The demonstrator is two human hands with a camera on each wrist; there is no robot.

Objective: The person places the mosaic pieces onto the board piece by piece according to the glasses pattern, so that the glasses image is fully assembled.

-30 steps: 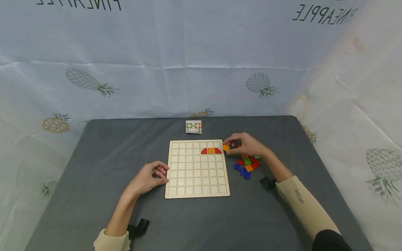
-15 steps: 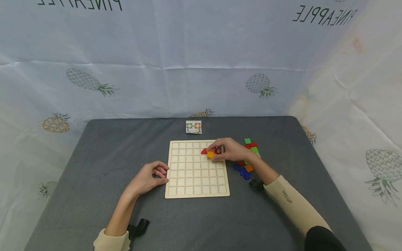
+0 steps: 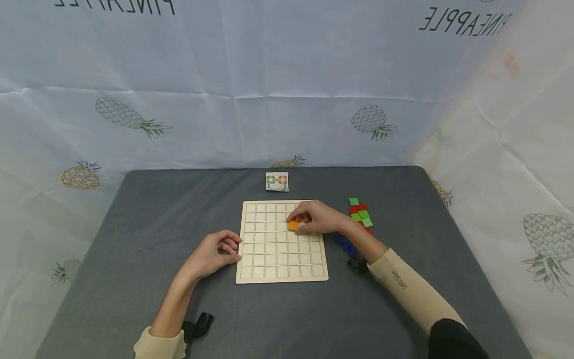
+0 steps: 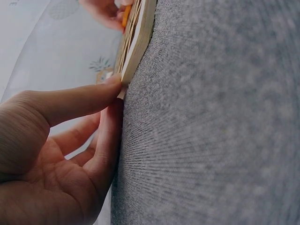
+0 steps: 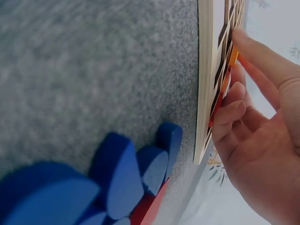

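On the grey bench (image 3: 134,224), you are steadying the wooden grid board (image 3: 269,259) with your left hand (image 3: 211,255), its relaxed fingers resting against the edge. Your right hand (image 3: 319,218) is pressing an orange tile (image 3: 293,225) into an upper cell, apparently hiding earlier pieces. Most cells are sitting empty; loose tiles (image 3: 360,214) are waiting just beside the board.

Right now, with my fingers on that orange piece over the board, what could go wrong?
The right hand covers the pieces already set in the wooden grid board, so it might nudge them out of their cells as it presses the orange piece in.

The left hand touches only the board's edge with its fingertips; a sideways push could slide the board on the grey table.

The right forearm lies close to the loose coloured pieces and could scatter them when it pulls back.
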